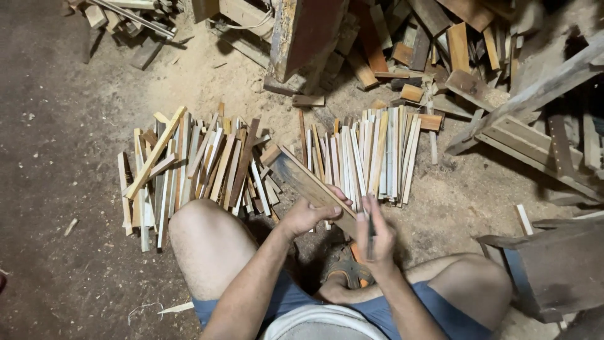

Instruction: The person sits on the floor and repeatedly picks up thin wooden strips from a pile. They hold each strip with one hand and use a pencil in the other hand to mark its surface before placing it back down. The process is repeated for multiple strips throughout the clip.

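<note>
Here the left hand (pixel 309 215) grasps a long flat brown wooden board (pixel 308 184) slanting above the floor, while the right hand (pixel 376 236) clenches a thin dark tool (pixel 370 225) against its near end; splitting seems in hand.

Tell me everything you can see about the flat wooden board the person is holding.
The board is a long, flat strip of wood, brownish-grey and worn, with a paler squared far end. It slants from upper left, over the gap between the two piles of thin sticks, down toward the person. The left hand grips its near part, fingers wrapped over the top. The right hand is close beside the near end and holds something thin and dark; whether that touches the board is unclear. The far end is off the floor.
</note>
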